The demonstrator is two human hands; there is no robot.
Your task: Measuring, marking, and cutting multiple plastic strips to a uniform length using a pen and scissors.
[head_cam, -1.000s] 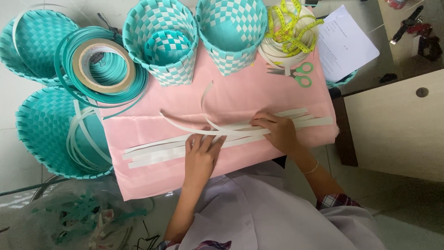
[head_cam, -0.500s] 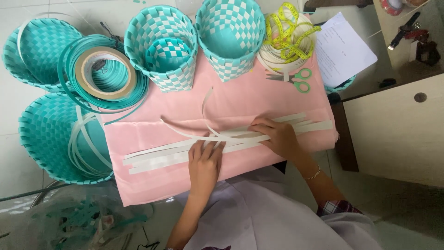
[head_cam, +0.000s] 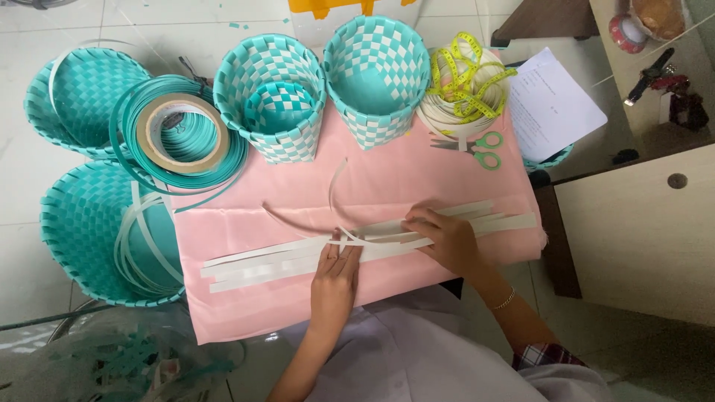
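My left hand (head_cam: 335,277) lies flat, fingers together, pressing down on the white strips (head_cam: 298,259) where they cross near the middle of the pink cloth (head_cam: 387,179). My right hand (head_cam: 443,240) rests on the same bundle just to the right, fingertips bent and pinching the ends of one or two strips; exactly which strips I cannot tell. The strips lie side by side across the cloth, running from lower left to upper right, with two loose curved strips (head_cam: 335,195) arching upward from the crossing point.

Behind the cloth stand two woven baskets, one teal and white with a smaller basket nested inside (head_cam: 272,104), the other (head_cam: 376,78) just beside it. A yellow tape measure (head_cam: 465,78) sits on a coil of white strip, with green-handled scissors (head_cam: 480,149) just below. To the left lie a roll of tape (head_cam: 181,134) on coiled teal strip and two flat teal woven trays (head_cam: 82,231).
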